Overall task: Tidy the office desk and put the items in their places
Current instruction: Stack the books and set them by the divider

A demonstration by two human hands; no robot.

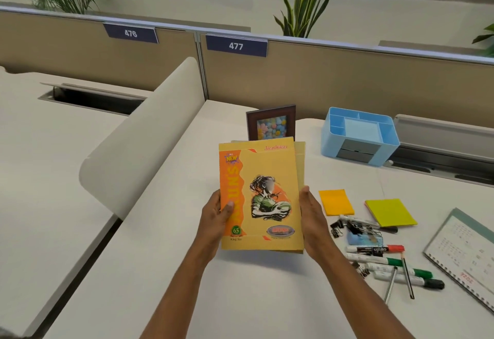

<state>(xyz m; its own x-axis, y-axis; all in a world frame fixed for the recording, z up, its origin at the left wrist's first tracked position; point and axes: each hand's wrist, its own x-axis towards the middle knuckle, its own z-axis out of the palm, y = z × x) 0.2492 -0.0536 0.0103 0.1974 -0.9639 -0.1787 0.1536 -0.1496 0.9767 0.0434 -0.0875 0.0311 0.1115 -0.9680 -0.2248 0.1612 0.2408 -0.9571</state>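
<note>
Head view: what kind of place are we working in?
Most likely an open-plan office: partition panels carry numbered desk signs, 477, and the white desk holds a blue desk organizer, markers and a calendar.

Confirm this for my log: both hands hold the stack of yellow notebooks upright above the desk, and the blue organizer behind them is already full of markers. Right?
Not quite. The head view shows the blue organizer empty; the markers lie loose on the desk. The left hand and right hand do hold the notebooks.
</note>
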